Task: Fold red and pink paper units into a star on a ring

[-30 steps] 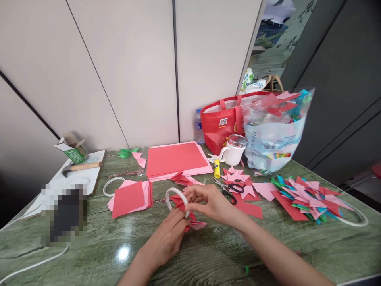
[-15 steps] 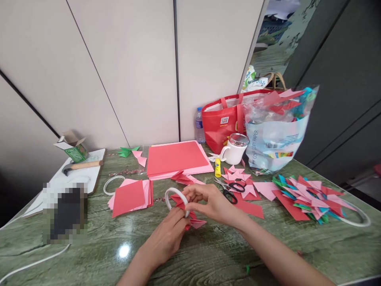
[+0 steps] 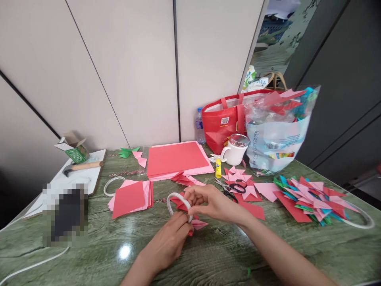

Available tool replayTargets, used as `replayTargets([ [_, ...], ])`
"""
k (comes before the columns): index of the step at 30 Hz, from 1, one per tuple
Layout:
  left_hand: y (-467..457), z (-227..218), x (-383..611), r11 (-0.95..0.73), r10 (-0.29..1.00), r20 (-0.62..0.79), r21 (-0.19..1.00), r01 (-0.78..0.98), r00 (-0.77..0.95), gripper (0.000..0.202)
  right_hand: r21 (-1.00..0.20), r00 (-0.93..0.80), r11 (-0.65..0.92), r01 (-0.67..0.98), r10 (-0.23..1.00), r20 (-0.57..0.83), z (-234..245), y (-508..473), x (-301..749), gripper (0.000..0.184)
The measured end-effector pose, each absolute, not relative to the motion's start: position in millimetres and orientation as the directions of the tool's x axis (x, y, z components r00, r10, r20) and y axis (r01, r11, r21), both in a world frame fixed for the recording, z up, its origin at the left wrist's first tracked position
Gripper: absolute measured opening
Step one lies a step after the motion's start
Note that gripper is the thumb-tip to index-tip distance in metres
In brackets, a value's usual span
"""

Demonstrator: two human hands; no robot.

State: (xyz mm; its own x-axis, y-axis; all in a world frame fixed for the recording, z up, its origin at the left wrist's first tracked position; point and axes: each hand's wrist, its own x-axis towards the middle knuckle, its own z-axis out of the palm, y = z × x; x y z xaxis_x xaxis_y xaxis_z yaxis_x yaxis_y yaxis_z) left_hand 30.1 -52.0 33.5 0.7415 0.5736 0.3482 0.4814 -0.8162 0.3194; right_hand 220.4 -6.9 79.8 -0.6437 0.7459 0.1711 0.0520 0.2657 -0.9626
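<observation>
A roll of white tape [image 3: 171,201] stands tilted between my hands in the middle of the table. My right hand [image 3: 206,201] pinches its right side between thumb and fingers. At the lower edge of the roll, my left hand [image 3: 171,236] has its fingers closed, seen from the back. Red folded paper pieces [image 3: 178,201] show through and behind the roll, and a pink folded piece [image 3: 199,225] sticks out beside the left fingertips. Those fingertips are partly hidden, as is the paper under them.
Left of my hands lie a stack of red and pink squares [image 3: 128,199] and another tape roll [image 3: 106,186]. Scissors [image 3: 236,187], a glue stick [image 3: 218,169] and a white mug [image 3: 236,153] are behind my right hand. Folded colored stars [image 3: 315,198] lie far right.
The tape roll and both hands have shifted very slightly right and down in view. The hold on the roll looks the same.
</observation>
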Motion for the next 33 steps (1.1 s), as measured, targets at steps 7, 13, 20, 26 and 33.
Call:
replayTargets([
  [7, -55.7, 28.7, 33.7, -0.829, 0.554, 0.317, 0.294, 0.476, 0.770, 0.028, -0.973, -0.708, 0.220, 0.077, 0.699, 0.102, 83.4, -3.9, 230.9, 0.020],
  [13, -54.0, 32.4, 31.1, -0.820, 0.568, 0.331, 0.304, 0.485, 0.753, 0.032, -0.990, -0.630, 0.142, -0.024, 0.766, 0.125, 74.4, -6.0, 226.1, 0.032],
  [20, -53.2, 32.4, 29.9, -0.821, 0.565, 0.322, 0.315, 0.477, 0.759, 0.031, -0.993, -0.616, 0.117, -0.031, 0.780, 0.111, 73.4, -7.0, 225.4, 0.025],
  [26, -53.3, 33.3, 29.6, -0.824, 0.563, 0.335, 0.305, 0.478, 0.756, 0.031, -0.992, -0.608, 0.123, -0.034, 0.785, 0.118, 73.7, -6.7, 225.4, 0.025],
  [33, -53.5, 33.9, 28.8, -0.814, 0.576, 0.341, 0.317, 0.486, 0.743, 0.030, -0.991, -0.573, 0.119, -0.064, 0.809, 0.134, 70.5, -4.9, 224.4, 0.030],
])
